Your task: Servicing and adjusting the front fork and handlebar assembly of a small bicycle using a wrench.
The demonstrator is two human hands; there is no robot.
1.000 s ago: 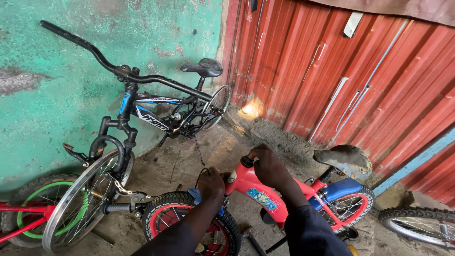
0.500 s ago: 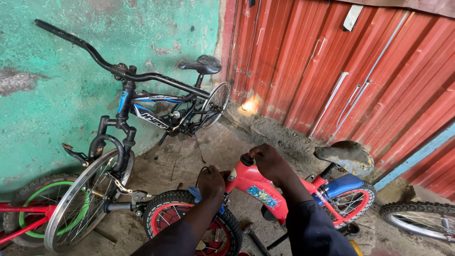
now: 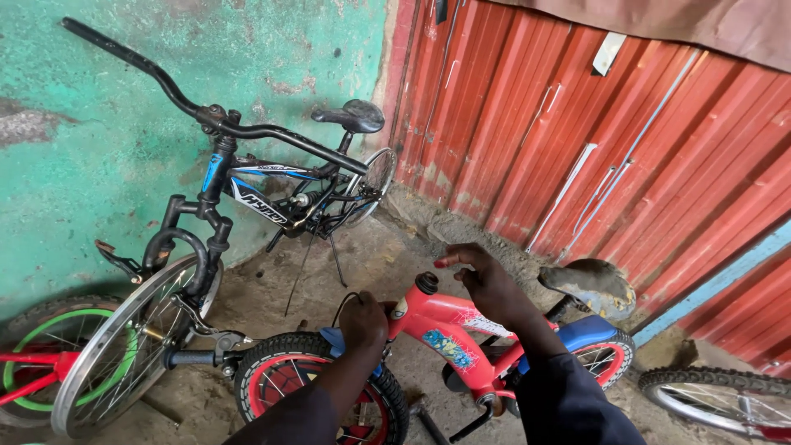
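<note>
A small red child's bicycle (image 3: 449,330) stands upright under both hands — red frame with colourful stickers, blue rear mudguard, worn grey saddle behind the right hand, and a black front tyre on a red rim below the left hand.

We see both forearms reach forward and down. The left hand (image 3: 363,318) is curled shut. The right hand (image 3: 488,283) hovers with fingers loosely bent.

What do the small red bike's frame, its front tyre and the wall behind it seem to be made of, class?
Red frame: probably painted metal tubing, glossy, with stickers on it.
Front tyre: black rubber, matt, with a knobbly tread around a red rim.
Red wall: corrugated sheet metal, judging by the even ribs; its red paint looks dull and scuffed.
</note>
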